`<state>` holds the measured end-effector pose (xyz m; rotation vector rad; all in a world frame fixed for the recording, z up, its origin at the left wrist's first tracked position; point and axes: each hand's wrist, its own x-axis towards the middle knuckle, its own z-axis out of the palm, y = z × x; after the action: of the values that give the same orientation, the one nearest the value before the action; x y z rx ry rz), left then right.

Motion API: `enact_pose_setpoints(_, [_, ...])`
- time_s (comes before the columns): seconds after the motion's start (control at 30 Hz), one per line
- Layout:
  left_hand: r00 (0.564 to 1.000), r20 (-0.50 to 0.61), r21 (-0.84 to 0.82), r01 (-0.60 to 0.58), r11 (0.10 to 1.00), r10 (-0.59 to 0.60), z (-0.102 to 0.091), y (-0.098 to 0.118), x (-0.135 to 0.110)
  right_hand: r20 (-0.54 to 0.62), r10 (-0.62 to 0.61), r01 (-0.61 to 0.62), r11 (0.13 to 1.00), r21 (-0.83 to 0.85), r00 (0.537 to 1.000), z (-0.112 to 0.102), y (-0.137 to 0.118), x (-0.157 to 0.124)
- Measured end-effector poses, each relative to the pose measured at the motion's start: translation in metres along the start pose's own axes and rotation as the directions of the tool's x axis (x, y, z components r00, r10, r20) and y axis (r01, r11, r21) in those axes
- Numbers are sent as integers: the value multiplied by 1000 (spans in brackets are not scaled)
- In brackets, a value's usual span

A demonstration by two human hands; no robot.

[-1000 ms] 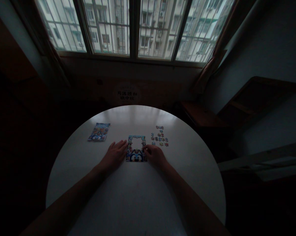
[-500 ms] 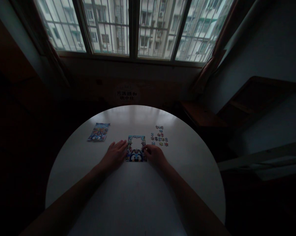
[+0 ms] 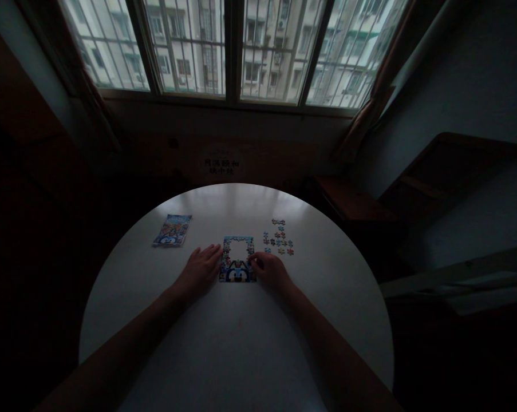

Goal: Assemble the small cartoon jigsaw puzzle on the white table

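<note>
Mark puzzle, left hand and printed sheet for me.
Puzzle (image 3: pixel 237 271): head view, on the blue section below the gap.
Left hand (image 3: pixel 202 265): head view, on the back of the hand.
Sheet (image 3: pixel 173 231): head view, middle of its printed side.

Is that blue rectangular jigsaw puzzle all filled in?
No: the jigsaw puzzle has a white gap in its middle, and loose colourful pieces lie beside it.

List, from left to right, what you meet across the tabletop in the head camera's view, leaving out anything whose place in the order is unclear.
printed picture → left hand → partly assembled jigsaw puzzle → loose puzzle pieces
</note>
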<state>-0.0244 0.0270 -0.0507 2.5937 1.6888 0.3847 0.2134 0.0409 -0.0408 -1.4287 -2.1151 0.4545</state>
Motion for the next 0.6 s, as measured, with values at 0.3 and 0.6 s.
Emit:
enact_pose_setpoints(0.3, [1000, -2, -13, -19, 1000, 19, 0, -3, -1, 21, 13, -13, 1000, -7, 1000, -1, -1, 0])
enact_pose_setpoints(0.6, [1000, 6, 2, 6, 1000, -6, -1, 0, 0, 6, 10, -10, 1000, 4, 1000, -2, -3, 0])
